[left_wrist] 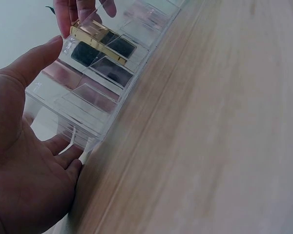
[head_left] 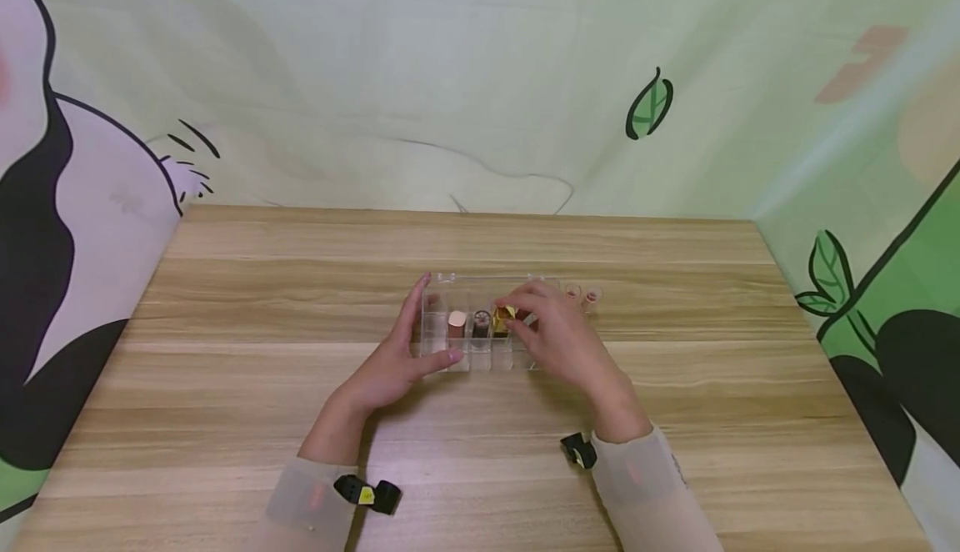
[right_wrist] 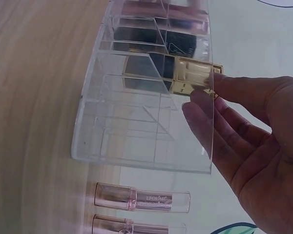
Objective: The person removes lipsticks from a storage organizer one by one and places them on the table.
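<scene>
A clear, compartmented cosmetics organizer (head_left: 435, 335) stands on the table. My left hand (head_left: 393, 364) grips its left end, thumb on the near side and fingers around the far side. Between the thumb and fingers of my right hand (head_left: 566, 335) is the gold top of a gold-and-black lipstick (right_wrist: 193, 78); its lower part sits inside a compartment. To its left in the same row are a dark lipstick (head_left: 481, 324) and a pink-capped lipstick (head_left: 457, 324). My right hand partly hides the organizer's right side in the head view.
Two clear-capped pinkish lipsticks, one nearer (right_wrist: 141, 197) and one farther (right_wrist: 136, 226) from the organizer, stand just beyond its right end. Wood-grain tabletop (head_left: 225, 385) surrounds everything. A printed cloth backdrop (head_left: 337, 102) rises behind the table's far edge.
</scene>
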Demonstrator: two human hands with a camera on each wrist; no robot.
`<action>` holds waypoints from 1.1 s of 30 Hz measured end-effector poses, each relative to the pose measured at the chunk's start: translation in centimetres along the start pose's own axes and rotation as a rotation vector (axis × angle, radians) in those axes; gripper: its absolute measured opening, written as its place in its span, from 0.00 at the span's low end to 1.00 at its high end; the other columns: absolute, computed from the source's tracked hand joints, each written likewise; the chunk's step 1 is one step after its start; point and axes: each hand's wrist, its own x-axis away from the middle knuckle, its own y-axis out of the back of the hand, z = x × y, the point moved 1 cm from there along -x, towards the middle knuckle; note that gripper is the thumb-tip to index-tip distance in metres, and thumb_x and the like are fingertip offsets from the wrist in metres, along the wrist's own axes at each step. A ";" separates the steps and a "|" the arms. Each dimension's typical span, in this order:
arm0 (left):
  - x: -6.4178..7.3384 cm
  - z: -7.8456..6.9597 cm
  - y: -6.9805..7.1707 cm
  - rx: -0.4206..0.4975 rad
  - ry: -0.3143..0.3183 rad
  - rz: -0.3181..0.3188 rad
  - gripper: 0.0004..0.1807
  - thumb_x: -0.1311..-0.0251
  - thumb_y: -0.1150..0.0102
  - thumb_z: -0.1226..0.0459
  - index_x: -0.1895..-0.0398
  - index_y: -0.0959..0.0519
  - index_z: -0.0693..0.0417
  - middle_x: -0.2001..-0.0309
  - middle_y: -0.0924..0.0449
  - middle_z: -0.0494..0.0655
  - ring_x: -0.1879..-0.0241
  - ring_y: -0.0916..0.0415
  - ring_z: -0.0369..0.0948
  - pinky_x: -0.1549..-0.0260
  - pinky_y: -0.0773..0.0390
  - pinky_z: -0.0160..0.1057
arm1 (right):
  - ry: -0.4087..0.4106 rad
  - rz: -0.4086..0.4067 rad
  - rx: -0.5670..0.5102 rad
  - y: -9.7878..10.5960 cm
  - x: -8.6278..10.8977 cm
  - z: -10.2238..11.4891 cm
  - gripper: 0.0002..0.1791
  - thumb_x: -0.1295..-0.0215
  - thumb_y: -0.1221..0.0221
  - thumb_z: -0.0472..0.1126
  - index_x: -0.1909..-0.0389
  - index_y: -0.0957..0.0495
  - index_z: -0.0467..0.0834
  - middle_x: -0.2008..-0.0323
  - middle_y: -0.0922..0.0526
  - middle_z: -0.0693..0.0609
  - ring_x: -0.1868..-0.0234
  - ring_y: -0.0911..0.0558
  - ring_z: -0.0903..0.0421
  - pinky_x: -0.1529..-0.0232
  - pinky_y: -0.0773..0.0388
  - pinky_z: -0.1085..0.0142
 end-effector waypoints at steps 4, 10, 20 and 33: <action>0.0 0.1 0.0 -0.001 -0.001 -0.001 0.64 0.36 0.24 0.52 0.16 0.66 0.09 0.14 0.52 0.49 0.15 0.62 0.56 0.21 0.61 0.69 | -0.003 -0.008 -0.003 0.1 0.0 0.1 0.16 0.31 0.30 0.32 0.43 0.12 0.40 0.50 0.14 0.46 0.53 0.15 0.50 0.55 0.18 0.56; -0.1 0.2 0.0 0.000 0.001 -0.004 0.64 0.36 0.23 0.53 0.16 0.66 0.09 0.14 0.52 0.50 0.15 0.61 0.56 0.21 0.61 0.68 | -0.010 -0.015 -0.004 0.4 0.1 0.2 0.16 0.30 0.30 0.32 0.43 0.12 0.39 0.48 0.14 0.45 0.53 0.15 0.49 0.54 0.15 0.55; -0.2 0.1 -0.1 -0.020 -0.009 -0.007 0.64 0.35 0.24 0.54 0.14 0.66 0.18 0.15 0.51 0.52 0.15 0.61 0.58 0.21 0.60 0.68 | -0.011 -0.025 -0.047 1.0 0.3 0.5 0.16 0.30 0.32 0.30 0.42 0.13 0.37 0.48 0.14 0.44 0.52 0.14 0.48 0.54 0.12 0.56; -0.2 0.1 -0.1 -0.029 -0.009 -0.007 0.63 0.34 0.25 0.55 0.13 0.66 0.20 0.15 0.51 0.53 0.15 0.61 0.59 0.21 0.61 0.69 | 0.004 -0.056 -0.073 1.6 0.5 0.7 0.17 0.30 0.31 0.29 0.42 0.12 0.38 0.46 0.15 0.44 0.54 0.13 0.50 0.56 0.12 0.62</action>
